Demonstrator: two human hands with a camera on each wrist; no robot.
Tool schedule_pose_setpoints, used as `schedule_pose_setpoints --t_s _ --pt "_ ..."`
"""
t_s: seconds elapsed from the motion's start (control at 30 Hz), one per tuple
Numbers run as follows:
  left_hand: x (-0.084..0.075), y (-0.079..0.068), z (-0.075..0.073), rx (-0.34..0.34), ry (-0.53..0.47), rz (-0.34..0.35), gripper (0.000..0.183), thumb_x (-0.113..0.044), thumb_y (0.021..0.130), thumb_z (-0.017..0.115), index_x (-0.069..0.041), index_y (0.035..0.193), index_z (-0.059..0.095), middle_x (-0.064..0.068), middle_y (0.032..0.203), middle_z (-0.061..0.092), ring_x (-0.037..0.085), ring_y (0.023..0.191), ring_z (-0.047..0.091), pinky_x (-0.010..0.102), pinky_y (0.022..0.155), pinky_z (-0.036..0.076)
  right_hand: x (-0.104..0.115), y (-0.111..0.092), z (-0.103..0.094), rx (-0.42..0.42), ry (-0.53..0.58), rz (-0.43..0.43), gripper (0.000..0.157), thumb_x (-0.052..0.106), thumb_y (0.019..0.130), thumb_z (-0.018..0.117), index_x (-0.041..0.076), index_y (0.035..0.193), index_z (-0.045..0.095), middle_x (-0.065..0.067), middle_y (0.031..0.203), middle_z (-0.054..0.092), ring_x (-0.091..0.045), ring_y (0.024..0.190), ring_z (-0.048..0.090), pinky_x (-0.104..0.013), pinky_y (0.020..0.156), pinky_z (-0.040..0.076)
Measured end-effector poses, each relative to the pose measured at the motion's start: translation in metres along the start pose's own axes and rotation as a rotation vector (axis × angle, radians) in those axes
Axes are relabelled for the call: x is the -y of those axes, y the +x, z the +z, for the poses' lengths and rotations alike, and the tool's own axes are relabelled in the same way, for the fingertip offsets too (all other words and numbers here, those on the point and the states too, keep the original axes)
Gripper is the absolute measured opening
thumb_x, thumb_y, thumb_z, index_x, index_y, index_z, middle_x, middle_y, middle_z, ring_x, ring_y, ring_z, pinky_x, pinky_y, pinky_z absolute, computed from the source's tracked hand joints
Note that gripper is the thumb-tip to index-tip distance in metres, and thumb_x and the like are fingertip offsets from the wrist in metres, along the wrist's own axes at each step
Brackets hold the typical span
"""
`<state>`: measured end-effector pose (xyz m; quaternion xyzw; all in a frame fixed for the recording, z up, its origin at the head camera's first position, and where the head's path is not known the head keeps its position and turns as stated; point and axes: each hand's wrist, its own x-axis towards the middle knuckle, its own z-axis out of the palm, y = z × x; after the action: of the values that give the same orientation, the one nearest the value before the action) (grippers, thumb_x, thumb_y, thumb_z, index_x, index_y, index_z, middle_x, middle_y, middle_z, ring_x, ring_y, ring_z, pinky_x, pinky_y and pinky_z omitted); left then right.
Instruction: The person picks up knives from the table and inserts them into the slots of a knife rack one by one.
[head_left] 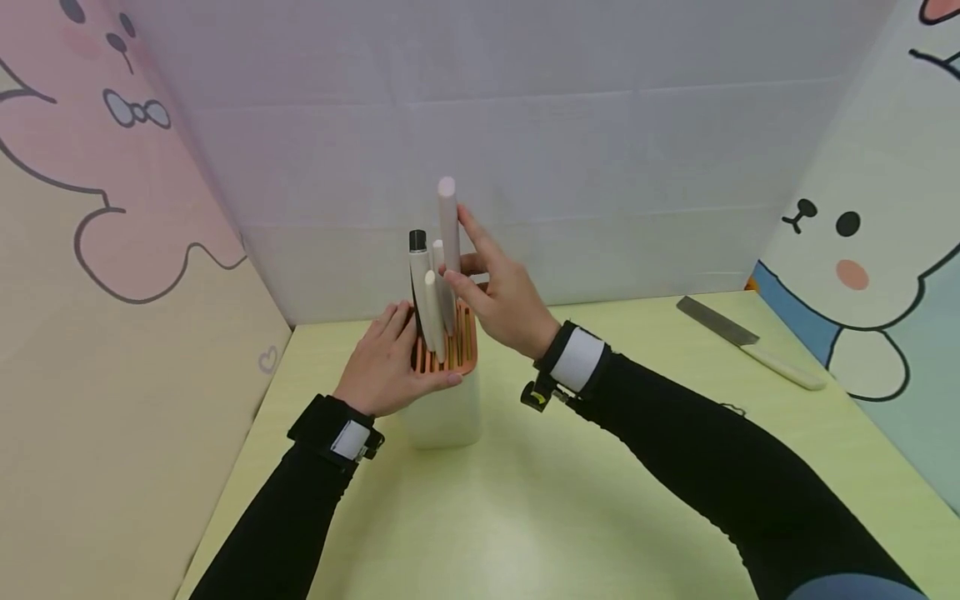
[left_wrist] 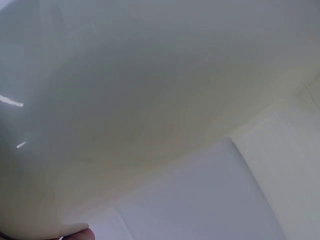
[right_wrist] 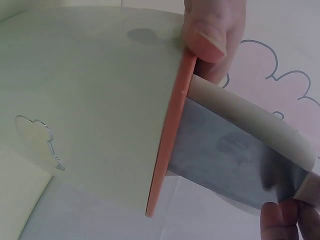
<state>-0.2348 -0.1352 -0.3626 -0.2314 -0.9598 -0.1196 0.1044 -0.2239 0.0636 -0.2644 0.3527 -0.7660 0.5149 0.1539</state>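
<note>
A pale knife block (head_left: 442,421) with an orange slotted top stands upright on the table. My left hand (head_left: 386,367) grips its upper left side, the thumb along the front rim. Above the slots, my right hand (head_left: 506,304) holds a knife by its pale pinkish handle (head_left: 447,221). The right wrist view shows this knife's broad blade (right_wrist: 225,145) partly outside the orange rim (right_wrist: 172,135); its lower part is hidden in the block. Other white handles (head_left: 432,312), one black-tipped (head_left: 417,242), rise close beside it. The left wrist view is mostly filled by the block's side (left_wrist: 150,100).
Farther right on the yellow table (head_left: 600,517) lies a broad-bladed knife (head_left: 720,321) with a cream handle. A pale back wall (head_left: 600,167) rises behind the block. Side panels with cartoon animals (head_left: 855,275) flank the table.
</note>
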Motion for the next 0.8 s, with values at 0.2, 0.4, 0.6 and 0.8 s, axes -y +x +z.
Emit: schedule_pose_setpoints --t_s 0.2,0.4,0.6,0.8 --pt "0.0 0.0 0.0 0.007 0.005 0.002 0.118 -0.087 0.068 0.035 0.002 0.144 0.024 0.024 0.149 0.024 0.034 0.138 0.015 0.045 0.114 0.015 -0.004 -0.004 0.001 -0.002 -0.026 0.043 0.05 0.005 0.094 0.051 -0.007 0.139 0.031 -0.026 0.116 0.06 -0.027 0.099 0.062 -0.036 0.074 0.057" --pt "0.001 0.0 0.0 0.005 0.0 0.002 0.117 -0.086 0.068 0.036 0.002 0.144 0.024 0.025 0.149 0.024 0.034 0.138 0.015 0.046 0.114 0.015 -0.006 -0.007 0.002 -0.006 -0.016 0.088 0.038 0.006 0.094 0.051 -0.009 0.128 0.043 -0.024 0.109 0.063 -0.026 0.097 0.062 -0.037 0.075 0.055" --pt "0.0 -0.001 0.0 0.008 -0.007 -0.009 0.117 -0.087 0.068 0.036 0.001 0.144 0.025 0.024 0.149 0.024 0.035 0.138 0.016 0.047 0.113 0.016 -0.007 -0.011 0.004 0.003 -0.026 0.102 0.033 0.005 0.093 0.052 -0.009 0.123 0.048 -0.022 0.103 0.062 -0.027 0.091 0.06 -0.037 0.074 0.055" --pt "0.0 -0.001 -0.001 0.012 -0.008 -0.013 0.117 -0.087 0.068 0.036 0.001 0.144 0.025 0.024 0.149 0.023 0.035 0.138 0.015 0.047 0.113 0.015 -0.009 -0.016 0.006 0.001 -0.021 0.121 0.032 0.005 0.093 0.052 -0.009 0.122 0.049 -0.021 0.105 0.061 -0.026 0.091 0.06 -0.038 0.073 0.055"
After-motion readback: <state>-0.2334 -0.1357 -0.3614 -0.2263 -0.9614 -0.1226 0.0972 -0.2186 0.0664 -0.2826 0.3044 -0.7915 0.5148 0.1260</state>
